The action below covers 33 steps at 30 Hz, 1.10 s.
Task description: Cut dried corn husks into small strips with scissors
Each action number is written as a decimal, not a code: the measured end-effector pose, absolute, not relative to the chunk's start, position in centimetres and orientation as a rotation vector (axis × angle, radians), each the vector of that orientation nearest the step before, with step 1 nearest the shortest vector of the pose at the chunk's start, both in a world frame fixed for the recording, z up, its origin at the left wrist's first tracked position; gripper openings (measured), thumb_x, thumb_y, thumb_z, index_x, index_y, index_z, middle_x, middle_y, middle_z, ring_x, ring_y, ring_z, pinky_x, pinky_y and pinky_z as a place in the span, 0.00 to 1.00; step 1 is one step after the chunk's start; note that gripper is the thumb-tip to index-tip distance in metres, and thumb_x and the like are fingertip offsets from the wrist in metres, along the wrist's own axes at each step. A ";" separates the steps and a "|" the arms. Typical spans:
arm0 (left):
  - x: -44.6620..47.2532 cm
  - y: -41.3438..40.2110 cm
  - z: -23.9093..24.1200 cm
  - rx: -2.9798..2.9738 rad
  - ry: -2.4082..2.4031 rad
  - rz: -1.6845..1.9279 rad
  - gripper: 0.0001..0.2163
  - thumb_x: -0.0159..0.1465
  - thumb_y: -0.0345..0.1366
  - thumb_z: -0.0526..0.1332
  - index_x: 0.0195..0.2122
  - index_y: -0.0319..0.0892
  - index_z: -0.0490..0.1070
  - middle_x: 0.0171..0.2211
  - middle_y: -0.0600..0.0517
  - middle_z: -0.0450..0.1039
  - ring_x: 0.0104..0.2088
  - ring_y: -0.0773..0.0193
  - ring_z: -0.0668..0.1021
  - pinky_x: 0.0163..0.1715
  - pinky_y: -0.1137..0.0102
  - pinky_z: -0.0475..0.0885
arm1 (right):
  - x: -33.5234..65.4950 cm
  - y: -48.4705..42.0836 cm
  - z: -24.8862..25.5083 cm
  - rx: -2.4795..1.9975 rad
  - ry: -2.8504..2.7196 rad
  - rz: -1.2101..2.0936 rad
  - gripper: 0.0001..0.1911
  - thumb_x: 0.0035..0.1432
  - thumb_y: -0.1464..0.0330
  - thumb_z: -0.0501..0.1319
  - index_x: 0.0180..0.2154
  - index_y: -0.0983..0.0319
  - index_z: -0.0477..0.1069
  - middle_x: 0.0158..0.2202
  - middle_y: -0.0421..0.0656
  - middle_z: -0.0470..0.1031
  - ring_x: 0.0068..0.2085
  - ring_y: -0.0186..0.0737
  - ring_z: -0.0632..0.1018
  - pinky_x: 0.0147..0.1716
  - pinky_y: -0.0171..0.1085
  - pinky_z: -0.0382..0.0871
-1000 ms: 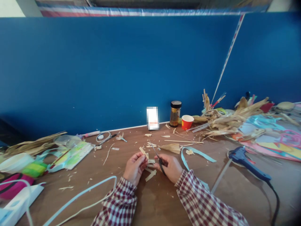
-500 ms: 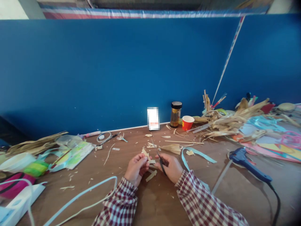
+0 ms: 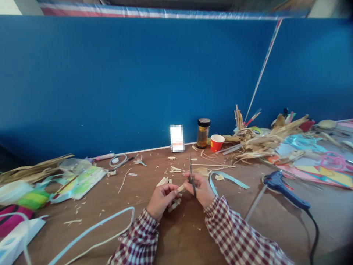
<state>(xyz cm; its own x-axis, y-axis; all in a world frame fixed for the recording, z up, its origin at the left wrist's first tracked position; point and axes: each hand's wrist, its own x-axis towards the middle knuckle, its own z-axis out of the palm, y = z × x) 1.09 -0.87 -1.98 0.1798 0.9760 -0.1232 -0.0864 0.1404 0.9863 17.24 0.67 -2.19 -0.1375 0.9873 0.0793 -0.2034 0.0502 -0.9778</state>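
Observation:
My left hand point(image 3: 162, 200) is closed in a pinch on a short, pale strip of dried husk point(image 3: 180, 188). Scissors point(image 3: 192, 180) with dark handles stand nearly upright in my right hand point(image 3: 203, 190), blades pointing away from me. The fingertips of that hand touch the strip's right end. Beyond and below my left fingers lie cut husk pieces point(image 3: 162, 181) on the brown table point(image 3: 182, 235). A wider husk piece point(image 3: 202, 171) and a light blue ribbon point(image 3: 230, 177) lie just past my right hand.
A blue glue gun point(image 3: 286, 189) rests at the right, before piled dried husks point(image 3: 259, 145). A lidded jar point(image 3: 203, 134), a red paper cup point(image 3: 217, 143) and a bright, pixelated upright object point(image 3: 177, 138) stand by the blue partition point(image 3: 138, 81). White cables point(image 3: 91, 230) cross the left front.
My hands have come closer together, and the right fingertips now meet the strip. The scissors have swung from a slant to nearly upright. The view has shifted slightly.

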 end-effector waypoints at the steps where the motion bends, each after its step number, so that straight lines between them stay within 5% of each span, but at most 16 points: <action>1: 1.1 -0.9 -2.0 1.121 1.079 1.032 0.11 0.49 0.38 0.65 0.29 0.35 0.73 0.20 0.51 0.71 0.12 0.79 0.60 0.12 0.80 0.51 | 17.2 0.6 -2.2 -0.942 -1.207 1.344 0.18 0.42 0.67 0.64 0.39 0.62 0.67 0.26 0.38 0.69 0.25 0.31 0.70 0.26 0.34 0.65; 17: 1.7 -1.0 -1.2 0.754 1.015 1.196 0.16 0.42 0.35 0.70 0.32 0.38 0.70 0.21 0.54 0.72 0.20 0.71 0.73 0.21 0.77 0.69 | 16.6 0.0 -2.4 -0.974 -1.355 1.320 0.16 0.44 0.72 0.61 0.39 0.63 0.66 0.24 0.36 0.67 0.25 0.30 0.68 0.26 0.32 0.64; 21: 1.9 -1.1 -1.6 0.812 0.985 1.143 0.11 0.44 0.35 0.69 0.24 0.36 0.69 0.20 0.53 0.71 0.20 0.71 0.73 0.21 0.78 0.68 | 16.5 -0.1 -2.0 -0.968 -1.336 1.303 0.17 0.43 0.71 0.61 0.39 0.63 0.65 0.24 0.36 0.67 0.25 0.30 0.69 0.26 0.32 0.64; 33: 2.3 -1.1 -1.9 0.817 0.976 1.152 0.11 0.43 0.36 0.70 0.24 0.36 0.70 0.20 0.53 0.71 0.19 0.73 0.72 0.21 0.78 0.68 | 16.3 -0.2 -2.4 -0.999 -1.466 1.207 0.18 0.45 0.69 0.61 0.41 0.62 0.65 0.25 0.36 0.68 0.26 0.32 0.70 0.27 0.33 0.66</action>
<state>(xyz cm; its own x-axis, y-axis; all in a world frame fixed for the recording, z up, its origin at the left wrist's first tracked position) 2.27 -1.14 -1.87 0.1138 0.9738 -0.1969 -0.3540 0.2249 0.9078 16.25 -0.18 -2.37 -0.2088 0.9632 0.1694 0.0185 0.1770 -0.9840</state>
